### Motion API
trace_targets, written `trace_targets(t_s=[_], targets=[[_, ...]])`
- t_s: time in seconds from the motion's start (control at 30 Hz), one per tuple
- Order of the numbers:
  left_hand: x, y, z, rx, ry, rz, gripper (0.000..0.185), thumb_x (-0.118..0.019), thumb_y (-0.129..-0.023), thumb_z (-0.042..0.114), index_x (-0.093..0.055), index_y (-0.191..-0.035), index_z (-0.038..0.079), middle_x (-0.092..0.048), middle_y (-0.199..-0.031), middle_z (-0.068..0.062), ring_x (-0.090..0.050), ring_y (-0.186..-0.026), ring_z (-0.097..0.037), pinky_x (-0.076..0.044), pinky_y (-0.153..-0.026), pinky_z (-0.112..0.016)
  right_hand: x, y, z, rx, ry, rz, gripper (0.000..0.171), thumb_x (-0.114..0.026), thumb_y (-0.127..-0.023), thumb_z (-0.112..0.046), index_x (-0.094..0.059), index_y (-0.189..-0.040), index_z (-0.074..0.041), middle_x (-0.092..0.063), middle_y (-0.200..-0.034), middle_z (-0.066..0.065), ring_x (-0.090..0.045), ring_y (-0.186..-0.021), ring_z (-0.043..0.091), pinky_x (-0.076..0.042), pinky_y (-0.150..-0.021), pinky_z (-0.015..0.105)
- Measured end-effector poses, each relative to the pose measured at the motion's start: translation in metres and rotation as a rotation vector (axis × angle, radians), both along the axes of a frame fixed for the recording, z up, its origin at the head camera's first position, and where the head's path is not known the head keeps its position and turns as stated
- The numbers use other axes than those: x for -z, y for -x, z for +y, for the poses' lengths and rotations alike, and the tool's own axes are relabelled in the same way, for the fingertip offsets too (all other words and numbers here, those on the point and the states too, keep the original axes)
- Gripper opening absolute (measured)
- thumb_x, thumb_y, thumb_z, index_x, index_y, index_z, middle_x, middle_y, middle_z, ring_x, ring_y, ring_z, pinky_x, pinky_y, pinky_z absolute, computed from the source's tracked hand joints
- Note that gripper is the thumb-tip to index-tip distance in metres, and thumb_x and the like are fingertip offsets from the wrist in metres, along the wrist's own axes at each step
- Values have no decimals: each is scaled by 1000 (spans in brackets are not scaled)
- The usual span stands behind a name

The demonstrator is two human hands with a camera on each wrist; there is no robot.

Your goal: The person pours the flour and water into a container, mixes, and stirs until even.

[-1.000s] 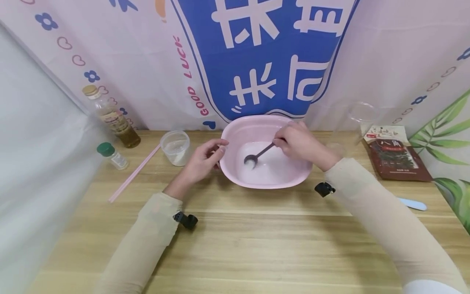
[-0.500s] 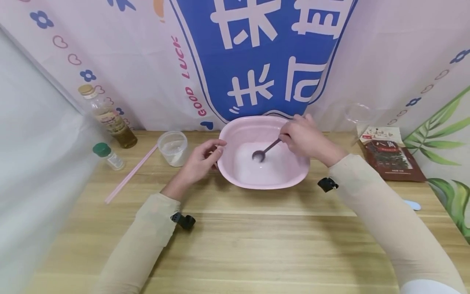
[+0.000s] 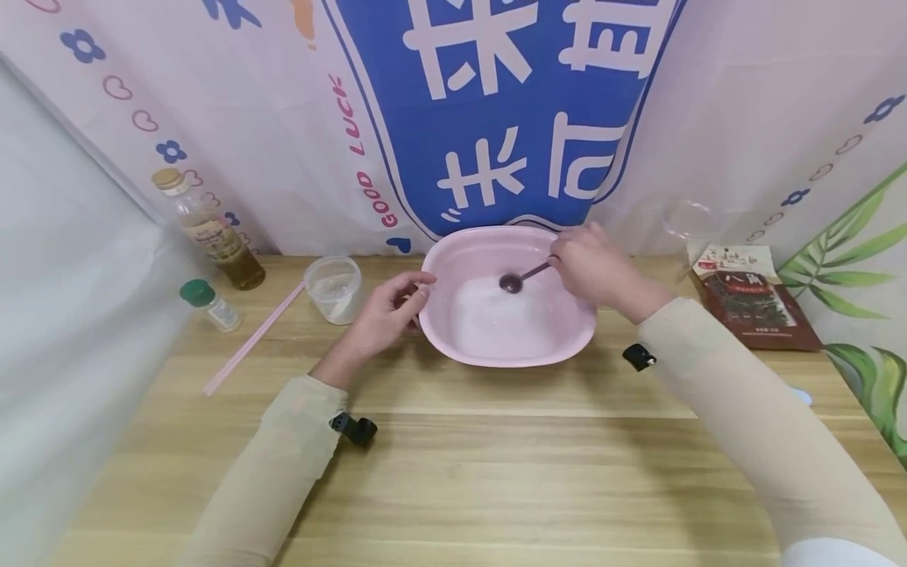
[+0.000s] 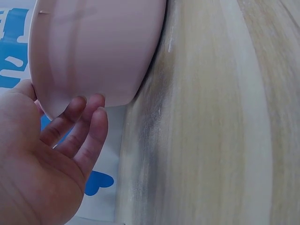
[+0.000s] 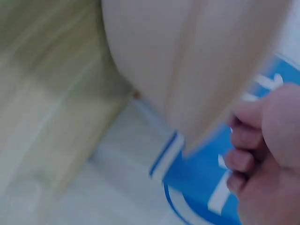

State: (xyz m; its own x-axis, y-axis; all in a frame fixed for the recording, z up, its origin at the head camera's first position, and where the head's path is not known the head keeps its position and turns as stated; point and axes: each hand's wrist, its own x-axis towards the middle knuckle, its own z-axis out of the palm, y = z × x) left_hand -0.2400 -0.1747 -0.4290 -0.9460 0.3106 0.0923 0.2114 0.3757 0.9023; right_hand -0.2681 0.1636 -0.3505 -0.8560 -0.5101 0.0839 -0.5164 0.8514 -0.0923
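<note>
A pink plastic basin (image 3: 510, 361) stands at the back middle of the table, a smooth white layer (image 3: 496, 319) covering its bottom. My left hand (image 3: 386, 313) holds it at the left side. In the left wrist view the thumb is at the basin's rim and the bent fingertips (image 4: 97, 115) lie against the outer wall. My right hand (image 3: 594, 266) reaches over the right rim and grips the handle of a dark spoon (image 3: 511, 283). The spoon's round bowl is over the back part of the white layer. In the right wrist view the fingers are curled and the spoon is hidden.
At left on the wooden table (image 3: 453, 472) are an oil bottle (image 3: 221, 244), a green-capped jar (image 3: 210, 305), pink chopsticks (image 3: 253, 339) and a clear tub (image 3: 333, 291) with white contents. At right lie a brown spice packet (image 3: 758, 307) and a clear container (image 3: 690, 224). A printed curtain hangs behind.
My right hand has moved the spoon from the left-middle of the basin toward the back right. White stuff seen in the spoon earlier no longer shows. The left hand stays at the rim.
</note>
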Motion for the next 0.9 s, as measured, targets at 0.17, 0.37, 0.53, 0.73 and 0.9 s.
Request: trace_targets(t_s=[0.17,0.37,0.53,0.73,0.9], targets=[[1,-1,1,2,5,1,35,-58,-112,18,-64,-143,3,-65,-102,-19,-66,-81,-39,-66,-68,-45,-2,-7,16,-150,70,-67,14,-66,-104,-3,-75,-94,-3,-72,-89,9,-63,-83,27,-54,-85,45],[3,-1,0,0,9,7,34,-58,-112,16,-64,-142,2,-64,-100,-19,-66,-78,-35,-66,-67,-44,9,-10,-6,-218,124,-50,16,-64,-107,-9,-78,-100,-4,-75,-92,9,-67,-86,27,-58,-90,48],[2,-1,2,-1,7,1,35,-58,-112,18,-64,-143,3,-64,-102,-19,-66,-81,-38,-66,-68,-45,6,-7,-8,-73,-24,40,18,-61,-107,-9,-78,-103,-2,-78,-99,13,-71,-95,35,-55,-99,53],[-1,-1,2,-1,21,-11,36,-57,-113,21,-64,-145,7,-66,-105,-19,-66,-85,-39,-66,-72,-48,3,-12,3,-132,37,-8,16,-64,-106,-7,-76,-96,-5,-76,-93,9,-68,-90,29,-49,-90,47],[-1,-1,1,-3,22,-4,35,-57,-113,20,-64,-145,6,-66,-105,-20,-66,-84,-40,-66,-71,-49,11,-15,-10,-140,103,-11,19,-62,-108,-11,-77,-102,-3,-77,-95,10,-69,-94,31,-51,-97,51]])
